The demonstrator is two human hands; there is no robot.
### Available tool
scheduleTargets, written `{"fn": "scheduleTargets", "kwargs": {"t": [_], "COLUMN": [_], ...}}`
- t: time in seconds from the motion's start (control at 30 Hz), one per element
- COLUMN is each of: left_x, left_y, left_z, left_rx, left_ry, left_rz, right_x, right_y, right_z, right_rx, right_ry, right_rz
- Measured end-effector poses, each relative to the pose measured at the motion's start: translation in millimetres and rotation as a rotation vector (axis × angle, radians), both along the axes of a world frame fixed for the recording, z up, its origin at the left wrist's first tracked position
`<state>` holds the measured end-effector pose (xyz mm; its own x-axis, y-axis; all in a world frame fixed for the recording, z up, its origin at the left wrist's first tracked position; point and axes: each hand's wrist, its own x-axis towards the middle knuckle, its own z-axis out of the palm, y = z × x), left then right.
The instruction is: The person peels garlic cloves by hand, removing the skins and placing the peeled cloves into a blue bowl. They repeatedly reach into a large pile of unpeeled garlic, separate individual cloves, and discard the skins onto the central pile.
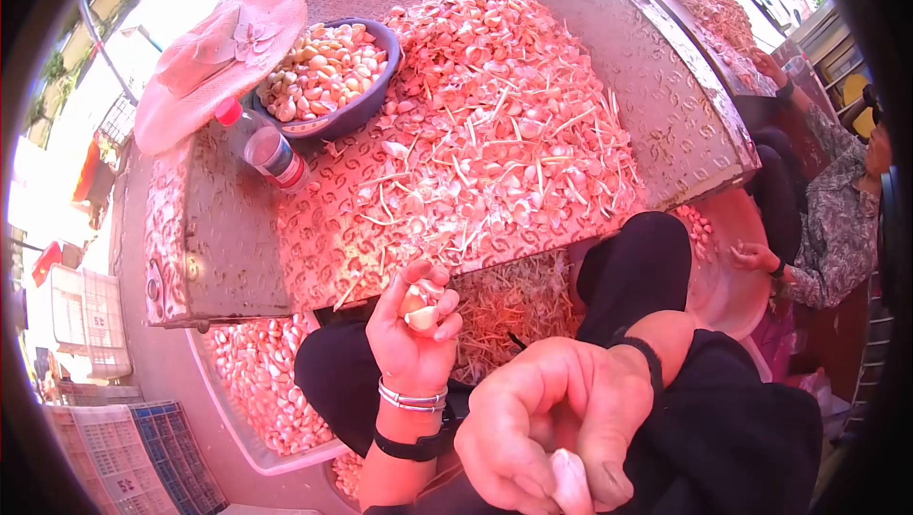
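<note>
My left hand is raised just in front of the metal bed's edge, its fingers curled around a few garlic cloves. Closer to the camera, my right hand pinches a single garlic clove between thumb and fingers. Behind both hands, a heap of garlic cloves, skins and stalks lies on the textured metal bed. A dark basin full of cloves stands on the bed's left part.
A straw hat and a plastic bottle sit beside the basin. Down left is a white tub of cloves; crates stand farther left. At the right, a person in a camouflage sleeve works by a pink basin.
</note>
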<state>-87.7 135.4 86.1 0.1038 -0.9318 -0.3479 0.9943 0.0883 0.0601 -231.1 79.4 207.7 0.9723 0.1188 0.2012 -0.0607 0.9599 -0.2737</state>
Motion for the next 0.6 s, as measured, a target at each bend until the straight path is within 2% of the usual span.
{"fn": "scheduleTargets", "kwargs": {"t": [0.03, 0.1, 0.13, 0.17, 0.23, 0.4, 0.53, 0.6], "left_x": [0, -1, -1, 0, 1, 1, 5, 5], "left_y": [0, 3, 2, 1, -1, -1, 2, 2], "left_z": [1, 0, -3, -6, -5, 0, -11, -7], "left_rx": [0.070, 0.152, 0.083, 0.009, -0.067, 0.042, 0.048, 0.194], "left_ry": [-0.067, -0.126, -0.127, -0.129, -0.127, -0.101, -0.151, -0.221], "left_rz": [0.009, 0.019, 0.017, 0.018, 0.021, -0.012, 0.006, 0.099], "right_x": [-1, 15, 18, 20, 23, 27, 27, 20], "right_y": [-8, -20, -27, -37, -44, -43, -35, -22], "right_z": [-3, -18, -35, -47, -62, -73, -65, -45], "right_rx": [-0.015, -0.023, -0.059, -0.158, -0.159, -0.200, -0.204, -0.130], "right_ry": [0.073, 0.124, 0.240, 0.199, 0.252, 0.382, 0.332, 0.223], "right_rz": [-0.027, -0.334, -0.438, -0.459, -0.476, -0.538, -0.496, -0.259]}}
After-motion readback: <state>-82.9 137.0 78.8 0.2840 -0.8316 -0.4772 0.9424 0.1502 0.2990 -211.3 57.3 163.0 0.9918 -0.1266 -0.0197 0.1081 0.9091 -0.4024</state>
